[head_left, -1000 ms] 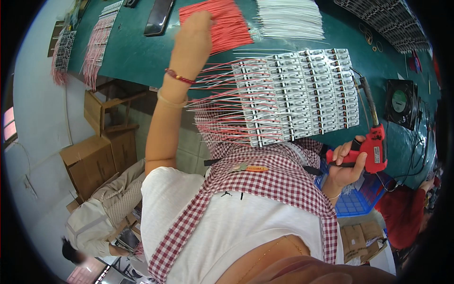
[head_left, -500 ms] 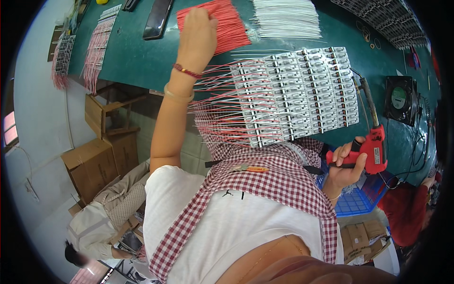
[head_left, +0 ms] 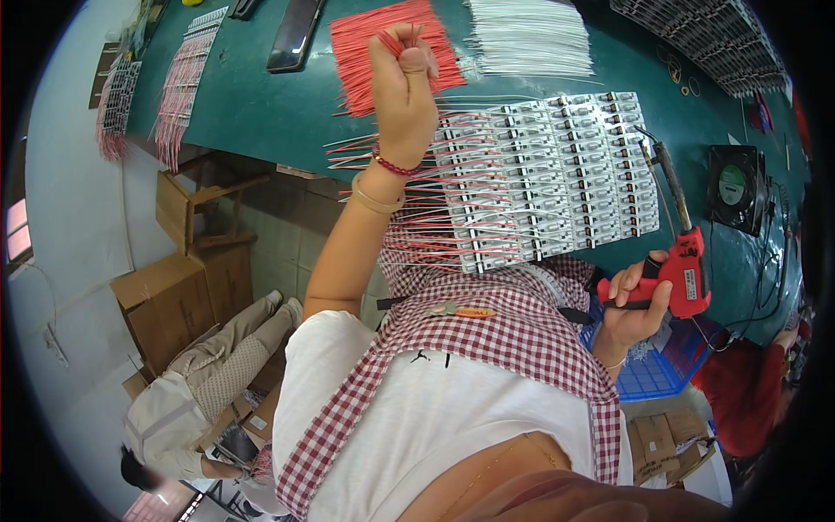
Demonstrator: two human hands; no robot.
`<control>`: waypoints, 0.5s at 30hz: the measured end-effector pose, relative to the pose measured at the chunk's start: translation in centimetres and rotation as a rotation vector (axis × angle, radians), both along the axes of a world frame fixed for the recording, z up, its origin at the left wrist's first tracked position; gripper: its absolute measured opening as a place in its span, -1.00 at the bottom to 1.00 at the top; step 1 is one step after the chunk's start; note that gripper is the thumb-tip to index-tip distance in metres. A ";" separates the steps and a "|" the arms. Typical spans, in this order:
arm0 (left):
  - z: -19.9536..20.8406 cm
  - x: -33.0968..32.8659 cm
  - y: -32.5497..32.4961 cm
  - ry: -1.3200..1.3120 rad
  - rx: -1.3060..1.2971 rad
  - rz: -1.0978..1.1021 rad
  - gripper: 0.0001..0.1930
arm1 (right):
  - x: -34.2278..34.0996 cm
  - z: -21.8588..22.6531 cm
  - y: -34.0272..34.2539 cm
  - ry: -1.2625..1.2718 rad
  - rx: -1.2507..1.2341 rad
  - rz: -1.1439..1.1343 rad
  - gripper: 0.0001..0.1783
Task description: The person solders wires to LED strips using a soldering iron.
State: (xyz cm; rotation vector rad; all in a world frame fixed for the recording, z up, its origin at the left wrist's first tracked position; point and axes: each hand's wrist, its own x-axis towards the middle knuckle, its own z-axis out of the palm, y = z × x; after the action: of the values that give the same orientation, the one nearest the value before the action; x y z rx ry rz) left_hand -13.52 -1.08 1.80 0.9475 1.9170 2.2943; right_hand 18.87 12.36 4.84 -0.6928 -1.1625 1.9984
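My right hand [head_left: 635, 317] is wrapped round the handle of a red soldering gun [head_left: 689, 277], its long metal tip pointing up by the right edge of a panel of small circuit boards [head_left: 557, 174]. Rows of white boards make up the panel, and red and white wires stick out from its left side. My left hand [head_left: 404, 91] is closed, its fingertips pinching a few red wires [head_left: 391, 42]. It hovers in front of a pile of red wires [head_left: 352, 65], covering part of it. A bundle of white wires [head_left: 531, 39] lies right of that pile.
On the green table [head_left: 243, 113] are a phone [head_left: 294, 36], wired board strips [head_left: 184, 83] at the left, stacked panels [head_left: 704, 35] at the far right and a black fan [head_left: 735, 187]. Below the table are a blue crate [head_left: 652, 378] and cardboard boxes [head_left: 165, 304]. Another person [head_left: 187, 400] is at lower left.
My left hand has come back from the red pile, nearer and slightly right, with red wires now showing in its fingers. My right hand and the soldering gun have hardly moved.
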 end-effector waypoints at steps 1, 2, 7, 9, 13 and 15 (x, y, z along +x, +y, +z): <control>-0.4 0.2 0.1 -0.029 -0.022 0.005 -0.82 | 0.1 0.0 0.0 -0.002 0.001 -0.001 -0.50; -0.9 0.2 0.2 0.013 -0.059 0.019 -0.80 | 0.1 0.0 0.1 -0.012 0.007 -0.005 -0.49; -1.0 1.1 0.7 0.040 -0.069 -0.018 -0.75 | 0.0 0.0 0.0 -0.024 0.001 -0.024 -0.49; -0.7 1.2 0.5 0.058 -0.050 -0.027 -0.73 | -0.2 0.0 0.0 -0.026 -0.004 -0.019 -0.48; 0.2 1.4 0.0 0.112 -0.145 0.005 -0.78 | -0.2 0.1 0.0 0.015 0.009 0.040 -0.50; 0.2 1.6 0.0 0.095 -0.140 0.008 -0.78 | -0.3 0.1 0.0 0.004 0.018 0.036 -0.50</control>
State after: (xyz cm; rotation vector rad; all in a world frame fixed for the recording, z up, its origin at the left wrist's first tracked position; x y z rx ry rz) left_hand -11.97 -1.11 2.04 1.0521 2.0894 2.1210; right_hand 18.59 12.39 4.98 -0.6625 -1.1967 2.0153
